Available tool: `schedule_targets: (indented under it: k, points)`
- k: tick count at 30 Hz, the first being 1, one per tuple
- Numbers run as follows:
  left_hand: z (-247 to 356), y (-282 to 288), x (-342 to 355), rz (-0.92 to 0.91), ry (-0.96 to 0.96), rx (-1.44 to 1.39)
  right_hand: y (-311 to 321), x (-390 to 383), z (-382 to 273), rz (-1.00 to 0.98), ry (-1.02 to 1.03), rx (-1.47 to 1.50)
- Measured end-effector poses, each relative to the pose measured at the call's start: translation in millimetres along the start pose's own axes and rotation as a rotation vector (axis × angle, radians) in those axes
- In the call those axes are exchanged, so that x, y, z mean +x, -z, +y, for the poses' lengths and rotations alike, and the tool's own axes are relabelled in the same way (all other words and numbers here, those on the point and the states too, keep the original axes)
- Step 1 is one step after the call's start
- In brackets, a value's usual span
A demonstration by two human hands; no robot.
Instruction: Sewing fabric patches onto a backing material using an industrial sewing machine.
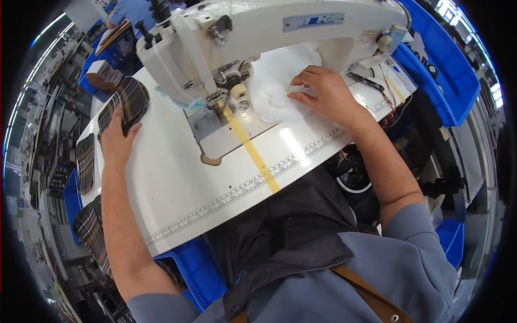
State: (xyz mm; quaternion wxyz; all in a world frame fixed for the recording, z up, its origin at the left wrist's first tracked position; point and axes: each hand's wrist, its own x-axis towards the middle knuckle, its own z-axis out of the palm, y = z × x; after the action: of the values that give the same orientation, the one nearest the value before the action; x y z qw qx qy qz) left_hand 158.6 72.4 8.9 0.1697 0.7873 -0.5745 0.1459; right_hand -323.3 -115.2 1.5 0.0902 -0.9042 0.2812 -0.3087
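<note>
The plaid piece (137, 99) by the table's far left corner is dark brown and black with pale crossing lines, flat and rounded at its ends. The person's left hand (116, 142) lies over its near end, fingers stretched along it and thumb apart; I can't tell whether they pinch the fabric or just rest there. A second plaid piece (85, 164) lies at the left edge, and a third plaid piece (90, 229) hangs lower, partly hidden by the forearm.

The right hand (327, 94) is loosely curled beside the soft white material (272, 81), thumb and fingers parted with nothing gripped between them; whether it touches the white stuff is hard to make out. The sewing machine (253, 27) covers part of that material, and the needle tip is too small to see.

The table (167, 177) is glossy white, with a ruler scale (215, 203) along its front edge and a yellow strip (250, 146) running there from the presser foot. Black snips (366, 81) lie toward the right end, next to a blue bin (458, 81). Beyond the far left corner sits a co-worker (132, 11) in blue, cut off by the machine.
</note>
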Motion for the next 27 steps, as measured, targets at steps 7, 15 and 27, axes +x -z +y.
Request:
schedule_targets:
  k: [7,15,27]
  points:
    - [104.7,-18.9,-69.1,-0.087,-0.256,-0.063,2.4,-2.1,5.0,-0.034,0.125,-0.038]
    - [214.3,24.9,-110.5,-0.27,-0.445,-0.372,5.0,7.2,11.9,-0.178,0.202,-0.054]
    - [299.0,-44.0,-55.7,-0.135,-0.528,-0.474,8.5,7.0,29.6,-0.162,0.424,-0.319]
